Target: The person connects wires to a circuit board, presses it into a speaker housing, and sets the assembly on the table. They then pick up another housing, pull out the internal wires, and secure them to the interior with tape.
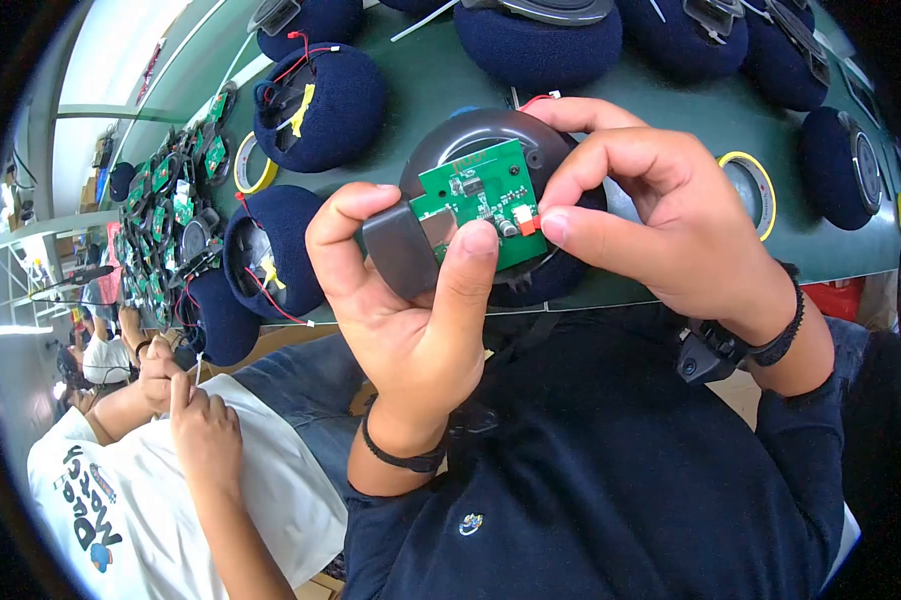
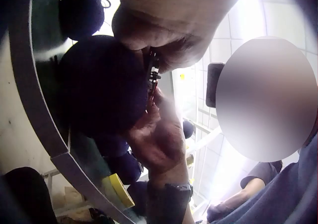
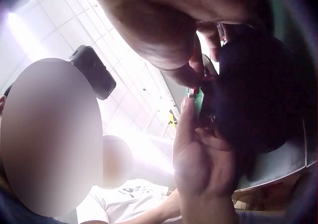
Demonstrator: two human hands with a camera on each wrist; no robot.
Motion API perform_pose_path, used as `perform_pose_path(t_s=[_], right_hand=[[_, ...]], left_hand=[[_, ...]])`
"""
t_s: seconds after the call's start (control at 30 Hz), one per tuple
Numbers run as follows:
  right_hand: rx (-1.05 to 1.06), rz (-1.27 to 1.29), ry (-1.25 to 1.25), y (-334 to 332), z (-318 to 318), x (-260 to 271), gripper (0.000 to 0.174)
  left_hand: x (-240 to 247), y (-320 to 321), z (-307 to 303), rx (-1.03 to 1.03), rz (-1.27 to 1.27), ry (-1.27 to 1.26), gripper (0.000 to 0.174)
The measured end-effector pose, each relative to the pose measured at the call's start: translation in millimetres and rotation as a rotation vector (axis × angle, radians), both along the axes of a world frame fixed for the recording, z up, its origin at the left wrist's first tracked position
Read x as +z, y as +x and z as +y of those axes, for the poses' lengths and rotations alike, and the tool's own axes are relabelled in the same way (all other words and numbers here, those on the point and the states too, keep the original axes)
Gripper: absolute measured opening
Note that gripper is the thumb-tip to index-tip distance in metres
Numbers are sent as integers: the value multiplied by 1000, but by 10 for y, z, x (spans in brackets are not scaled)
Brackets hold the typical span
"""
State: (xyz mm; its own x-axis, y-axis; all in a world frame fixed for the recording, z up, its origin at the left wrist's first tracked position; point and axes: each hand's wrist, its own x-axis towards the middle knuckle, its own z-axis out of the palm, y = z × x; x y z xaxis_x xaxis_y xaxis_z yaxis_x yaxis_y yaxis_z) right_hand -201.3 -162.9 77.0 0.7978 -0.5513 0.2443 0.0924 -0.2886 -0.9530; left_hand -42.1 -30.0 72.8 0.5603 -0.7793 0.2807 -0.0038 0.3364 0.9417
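A green circuit board with a dark grey casing at its left side is gripped by the left hand, thumb on the board's face. The right hand pinches a small red plug at the white socket on the board's right edge. Behind the board lies a round unit with a glossy black rim. In the left wrist view a dark round body stands beside the right hand. The right wrist view shows the board's edge above the left hand.
Navy fabric-covered round units with loose wires stand on the green table. Yellow tape rolls lie at both sides. Many circuit boards are piled at the left. Another person in a white shirt sits at the left.
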Motion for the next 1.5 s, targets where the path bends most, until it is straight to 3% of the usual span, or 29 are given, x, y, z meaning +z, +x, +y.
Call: perform_pose_path(t_s=[0.1, 0.3, 0.37, 0.57, 0.7, 0.8, 0.87, 0.93, 1.0, 1.13, 1.23, 1.5], right_hand=[[-19, -33, 60, 21, -21, -16, 19], [-24, 57, -83, 10, -63, 116, 26], [-31, 179, 0, 11, -64, 200, 31], [-20, 157, 8, -1, -31, 133, 39], [-18, 32, -34, 13, -76, 47, 37], [-176, -54, 61, -50, -109, -67, 34], [-213, 11, -38, -30, -157, -176, 32], [-296, 17, 182, 65, -101, -202, 39], [-306, -26, 211, 108, -123, -193, 38], [-178, 77, 453, 81, -195, -180, 34], [-170, -71, 454, 45, -165, -210, 19], [-96, -413, 473, 229, -79, -211, 21]], left_hand=[[-1, 22, 4, -17, -44, 8, 54], [15, 75, -4, -37, -40, 31, 55], [21, 73, -17, -53, -8, 15, 54], [2, -3, 14, -2, -52, 39, 56], [20, 35, 114, 45, -268, 40, 59], [24, 15, 317, 81, -190, -4, 57], [7, -47, 358, 103, -121, -56, 54], [-13, -53, 414, 96, -42, 28, 45], [21, -88, 379, 113, 43, 37, 44], [-70, -38, 399, 121, 84, -2, 44], [-134, 0, 425, 103, 110, -21, 45], [-70, -3, 380, 124, 135, -11, 44]])
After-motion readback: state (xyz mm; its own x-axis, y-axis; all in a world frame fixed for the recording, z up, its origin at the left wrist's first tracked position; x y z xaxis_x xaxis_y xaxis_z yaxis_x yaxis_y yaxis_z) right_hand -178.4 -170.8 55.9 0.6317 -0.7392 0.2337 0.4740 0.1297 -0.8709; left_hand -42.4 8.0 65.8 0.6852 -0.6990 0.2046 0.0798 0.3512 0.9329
